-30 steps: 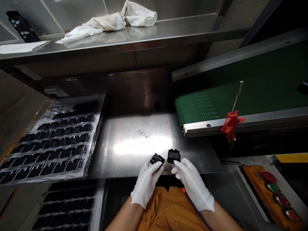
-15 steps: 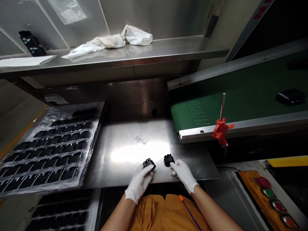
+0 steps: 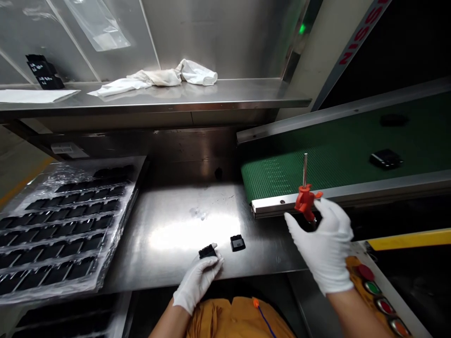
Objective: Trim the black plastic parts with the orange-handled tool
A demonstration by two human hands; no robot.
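Gloved in white, my left hand [image 3: 200,280] grips a black plastic part [image 3: 207,251] over the front of the steel table [image 3: 165,263]. A second black part [image 3: 237,242] lies on the steel just right of it, untouched. My right hand [image 3: 324,241], also gloved, is raised at the near edge of the green conveyor [image 3: 282,176], thumb and fingers spread and nothing between them. It is nearest to a red clamp [image 3: 305,199] with a metal rod, partly beside the fingers; whether they touch it cannot be made out.
Rows of black parts fill a plastic-lined tray [image 3: 102,277] at left. Two dark parts, one of them glossy [image 3: 386,159], sit on the belt. White cloths [image 3: 158,78] lie on the back shelf [image 3: 246,94]. Push buttons [image 3: 371,287] are at lower right.
My right hand has let go of its black part, leaving it on the table, and has moved right and up to the conveyor edge, opening. The belt parts appear further left; the view has shifted.
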